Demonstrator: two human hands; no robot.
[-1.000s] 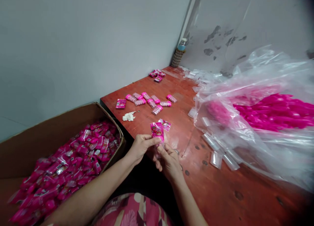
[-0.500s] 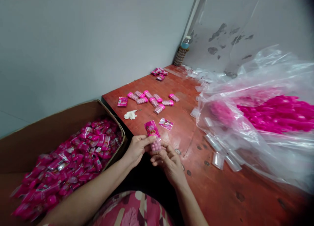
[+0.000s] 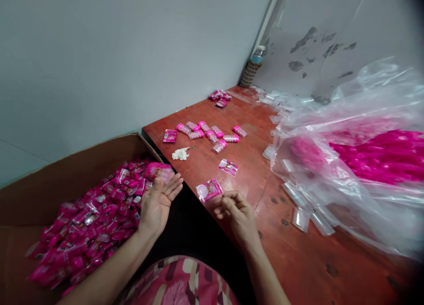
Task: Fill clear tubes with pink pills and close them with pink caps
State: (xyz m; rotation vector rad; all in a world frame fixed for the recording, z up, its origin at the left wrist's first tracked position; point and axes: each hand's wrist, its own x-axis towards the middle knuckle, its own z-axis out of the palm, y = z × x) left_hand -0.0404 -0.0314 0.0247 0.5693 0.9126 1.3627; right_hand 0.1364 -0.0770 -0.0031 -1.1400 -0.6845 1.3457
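Note:
My left hand (image 3: 159,203) has its palm up and fingers spread, over the near side of the carton. At its thumb is a blurred pink candy tube in a shrink sleeve (image 3: 160,171); it looks loose from the fingers. My right hand (image 3: 236,212) is pinched at the corner of a flat pink printed sleeve (image 3: 209,190) by the table's near edge. Another flat printed sleeve (image 3: 228,167) lies just beyond. Several candy tubes with pink caps (image 3: 212,136) rest farther back on the red table (image 3: 265,177).
A cardboard carton (image 3: 145,141) on the left holds many pink sleeved tubes (image 3: 99,221). A clear plastic bag (image 3: 331,190) with pink caps (image 3: 380,157) stands right, near clear empty tubes (image 3: 301,219). White crumpled tissue (image 3: 180,153) and a bottle (image 3: 253,66) are farther back.
My left hand has moved left with the sleeved candy tube and opened beside the carton. My right hand has let go of that tube and is now at a flat pink sleeve.

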